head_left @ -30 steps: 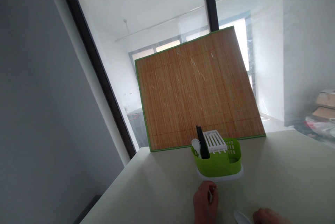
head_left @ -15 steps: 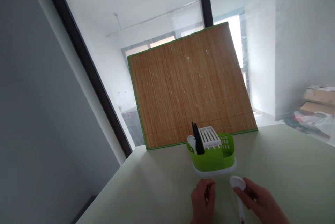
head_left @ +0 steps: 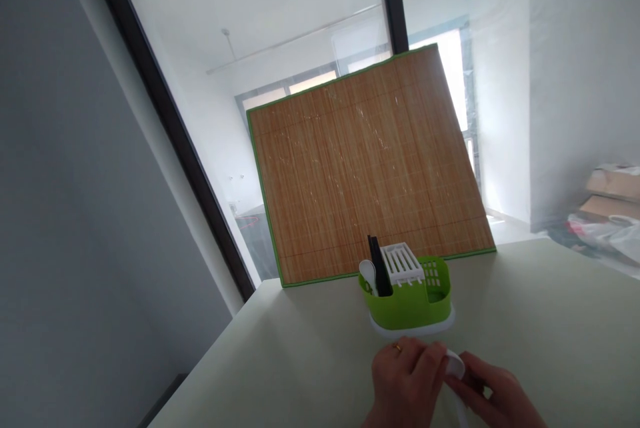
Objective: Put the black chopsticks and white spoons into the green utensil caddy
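Observation:
A white spoon is low in the view, its bowl between my two hands and its handle pointing down toward the bottom edge. My right hand pinches the spoon at the right side of its bowl. Fingers of my left hand, which wears a ring, close on the bowl's left side. Just beyond my hands stands a green cutlery holder on a white base. It holds another white spoon, black chopsticks and a white slotted rack.
A bamboo mat with green edging leans upright against the glass behind the holder. The pale table extends to both sides. Cardboard boxes and plastic bags lie beyond the table at the right.
My left hand has moved up and right from beside the spoon and has taken hold of its bowl. The spoon's bowl has shifted slightly down, still in my right hand.

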`<action>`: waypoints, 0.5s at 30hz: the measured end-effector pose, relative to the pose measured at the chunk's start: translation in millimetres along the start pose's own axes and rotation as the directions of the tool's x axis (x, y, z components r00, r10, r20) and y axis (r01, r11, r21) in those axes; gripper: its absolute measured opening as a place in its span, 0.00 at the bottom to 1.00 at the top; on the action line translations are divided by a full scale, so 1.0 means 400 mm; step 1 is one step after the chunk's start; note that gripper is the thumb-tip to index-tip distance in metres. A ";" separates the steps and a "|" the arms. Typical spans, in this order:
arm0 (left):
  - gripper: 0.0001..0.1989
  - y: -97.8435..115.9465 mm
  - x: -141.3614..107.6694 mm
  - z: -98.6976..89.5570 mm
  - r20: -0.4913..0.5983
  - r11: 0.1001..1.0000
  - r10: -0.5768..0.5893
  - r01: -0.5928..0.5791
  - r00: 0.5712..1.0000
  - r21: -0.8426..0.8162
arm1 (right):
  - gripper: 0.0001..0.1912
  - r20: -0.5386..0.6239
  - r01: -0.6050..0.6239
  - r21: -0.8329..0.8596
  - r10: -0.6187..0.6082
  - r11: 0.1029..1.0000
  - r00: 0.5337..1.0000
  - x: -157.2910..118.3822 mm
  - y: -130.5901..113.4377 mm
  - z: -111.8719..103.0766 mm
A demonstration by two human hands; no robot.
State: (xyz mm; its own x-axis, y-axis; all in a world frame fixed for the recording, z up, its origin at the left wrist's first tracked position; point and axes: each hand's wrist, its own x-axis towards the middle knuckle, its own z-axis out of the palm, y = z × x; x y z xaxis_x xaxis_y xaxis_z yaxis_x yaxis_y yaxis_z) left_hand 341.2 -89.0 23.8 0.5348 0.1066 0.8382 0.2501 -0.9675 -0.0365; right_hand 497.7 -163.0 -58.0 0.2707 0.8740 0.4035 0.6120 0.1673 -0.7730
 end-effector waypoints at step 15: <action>0.07 -0.240 0.241 -0.204 -0.342 0.931 -0.050 0.169 0.938 0.325 | 0.12 0.030 0.056 0.025 -0.057 0.998 0.998 -0.007 -0.021 0.000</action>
State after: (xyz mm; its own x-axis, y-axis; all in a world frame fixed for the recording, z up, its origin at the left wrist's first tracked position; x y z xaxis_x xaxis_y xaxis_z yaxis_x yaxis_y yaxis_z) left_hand 303.0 -4.7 152.4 0.2127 0.0704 0.9746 0.5851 -0.8080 -0.0694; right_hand 491.7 -166.9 -52.5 0.2129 0.8766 0.4316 0.6073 0.2274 -0.7612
